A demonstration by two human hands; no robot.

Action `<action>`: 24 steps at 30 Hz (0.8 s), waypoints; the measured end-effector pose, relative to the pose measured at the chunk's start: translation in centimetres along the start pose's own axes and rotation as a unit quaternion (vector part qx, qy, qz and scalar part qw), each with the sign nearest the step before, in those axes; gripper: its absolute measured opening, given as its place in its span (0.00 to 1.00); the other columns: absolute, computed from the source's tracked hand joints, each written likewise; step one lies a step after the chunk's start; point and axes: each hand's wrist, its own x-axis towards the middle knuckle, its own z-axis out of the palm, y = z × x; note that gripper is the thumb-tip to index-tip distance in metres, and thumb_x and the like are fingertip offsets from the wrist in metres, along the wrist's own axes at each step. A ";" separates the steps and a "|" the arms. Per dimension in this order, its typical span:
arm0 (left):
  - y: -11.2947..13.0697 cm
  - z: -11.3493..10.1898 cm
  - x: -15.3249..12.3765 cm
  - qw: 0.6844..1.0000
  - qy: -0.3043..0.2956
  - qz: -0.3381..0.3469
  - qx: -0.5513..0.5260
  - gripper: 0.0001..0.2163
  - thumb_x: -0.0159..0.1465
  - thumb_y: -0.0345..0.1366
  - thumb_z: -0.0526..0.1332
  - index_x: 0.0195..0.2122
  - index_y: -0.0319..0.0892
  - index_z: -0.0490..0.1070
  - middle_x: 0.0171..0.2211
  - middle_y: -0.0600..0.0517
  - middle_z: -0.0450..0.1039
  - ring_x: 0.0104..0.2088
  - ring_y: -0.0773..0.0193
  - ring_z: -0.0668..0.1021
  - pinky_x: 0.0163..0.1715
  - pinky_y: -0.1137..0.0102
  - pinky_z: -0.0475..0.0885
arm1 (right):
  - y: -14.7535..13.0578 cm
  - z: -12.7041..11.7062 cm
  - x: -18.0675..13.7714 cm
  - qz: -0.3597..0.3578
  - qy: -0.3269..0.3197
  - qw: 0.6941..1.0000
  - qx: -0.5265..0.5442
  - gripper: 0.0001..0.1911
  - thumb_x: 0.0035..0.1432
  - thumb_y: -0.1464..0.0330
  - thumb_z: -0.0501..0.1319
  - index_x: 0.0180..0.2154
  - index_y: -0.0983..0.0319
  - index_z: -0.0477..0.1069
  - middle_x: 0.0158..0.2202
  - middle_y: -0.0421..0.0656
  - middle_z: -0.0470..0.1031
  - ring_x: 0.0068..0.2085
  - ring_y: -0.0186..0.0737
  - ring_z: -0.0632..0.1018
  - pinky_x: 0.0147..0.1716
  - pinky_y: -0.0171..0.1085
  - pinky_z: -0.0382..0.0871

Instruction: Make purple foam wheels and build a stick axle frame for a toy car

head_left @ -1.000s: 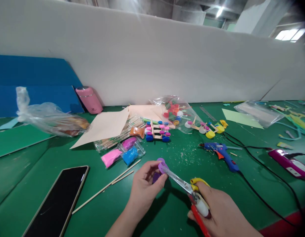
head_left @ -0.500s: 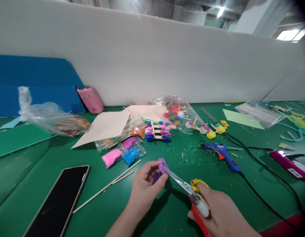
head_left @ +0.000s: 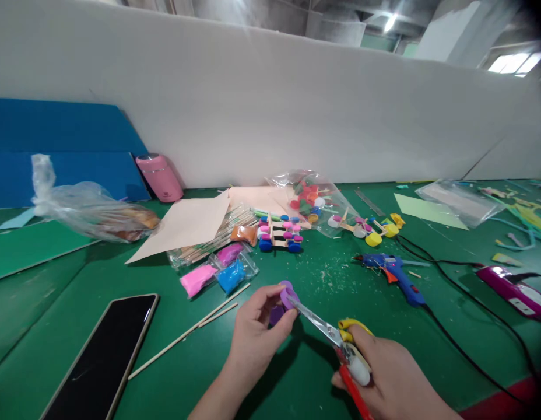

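Close to the table's front, my left hand [head_left: 260, 332] pinches a round purple cap [head_left: 287, 296] between thumb and fingers. A second, darker purple piece [head_left: 277, 315] shows below it, partly behind the fingers. My right hand [head_left: 384, 370] grips a pair of scissors [head_left: 318, 322] with a yellow finger loop, blades pointing up and left. Their tip touches the cap or lies just in front of it; I cannot tell which. A red handle [head_left: 355, 391] and a white rounded part also stick out of the right-hand grip.
On the green table, a phone [head_left: 104, 356] and thin wooden sticks [head_left: 189, 331] lie at left. Behind are clay packets [head_left: 198, 280] and a small stick vehicle [head_left: 280, 233]. A blue glue gun [head_left: 399, 277], its cord and a purple power strip [head_left: 513, 291] are at right.
Both hands stay almost in place. The darker purple piece in my left hand has turned slightly and shows more of its round face. The view has shifted very little.
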 end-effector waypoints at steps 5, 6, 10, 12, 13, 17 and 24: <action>-0.4 -0.1 0.1 1.000 -0.002 0.018 0.016 0.11 0.50 0.27 0.63 0.36 0.40 0.69 0.32 0.50 0.73 0.33 0.64 0.76 0.35 0.71 0.71 | 0.2 0.3 0.0 -0.006 -0.001 1.000 0.000 0.13 0.50 0.57 0.57 0.29 0.58 0.58 0.24 0.39 0.72 0.24 0.42 0.73 0.20 0.34 0.51; -0.5 -0.1 0.1 1.000 -0.004 0.022 0.021 0.11 0.50 0.27 0.62 0.36 0.40 0.69 0.33 0.50 0.73 0.33 0.65 0.75 0.35 0.71 0.71 | 0.2 0.3 0.0 -0.005 -0.002 1.000 -0.002 0.13 0.50 0.57 0.57 0.30 0.58 0.58 0.24 0.39 0.72 0.24 0.42 0.73 0.20 0.34 0.52; -0.4 0.0 0.1 0.998 0.003 0.042 0.056 0.11 0.50 0.27 0.62 0.36 0.40 0.68 0.35 0.49 0.72 0.34 0.64 0.75 0.34 0.71 0.71 | 0.0 0.1 0.1 0.006 0.002 1.000 -0.010 0.13 0.50 0.56 0.57 0.29 0.58 0.59 0.24 0.39 0.72 0.24 0.42 0.73 0.21 0.34 0.53; -0.2 0.1 0.1 0.996 0.010 0.052 0.076 0.10 0.50 0.27 0.61 0.35 0.39 0.68 0.34 0.49 0.71 0.34 0.64 0.75 0.34 0.71 0.71 | -0.1 0.0 0.2 0.028 0.005 1.000 0.002 0.13 0.50 0.56 0.57 0.30 0.58 0.59 0.24 0.39 0.72 0.24 0.42 0.73 0.21 0.33 0.54; -0.1 0.1 0.0 0.995 0.011 0.052 0.081 0.10 0.50 0.27 0.61 0.35 0.39 0.68 0.34 0.49 0.71 0.33 0.64 0.74 0.34 0.71 0.70 | -0.1 -0.1 0.2 0.043 0.007 0.999 0.011 0.13 0.50 0.56 0.57 0.30 0.58 0.59 0.24 0.39 0.73 0.24 0.41 0.73 0.21 0.33 0.55; 0.3 0.2 0.0 0.997 0.014 0.028 0.073 0.10 0.50 0.27 0.61 0.34 0.40 0.66 0.31 0.51 0.71 0.31 0.66 0.74 0.31 0.72 0.70 | 0.4 -0.1 0.2 0.079 0.020 0.996 0.037 0.13 0.52 0.56 0.55 0.31 0.58 0.58 0.23 0.38 0.72 0.23 0.40 0.72 0.21 0.33 0.57; 0.7 0.8 0.0 0.998 0.056 0.006 0.041 0.08 0.48 0.27 0.61 0.30 0.41 0.67 0.26 0.55 0.70 0.27 0.67 0.73 0.27 0.74 0.67 | 1.3 -0.4 0.0 0.057 0.046 0.997 0.031 0.12 0.53 0.56 0.54 0.30 0.57 0.56 0.23 0.38 0.70 0.23 0.38 0.71 0.21 0.32 0.58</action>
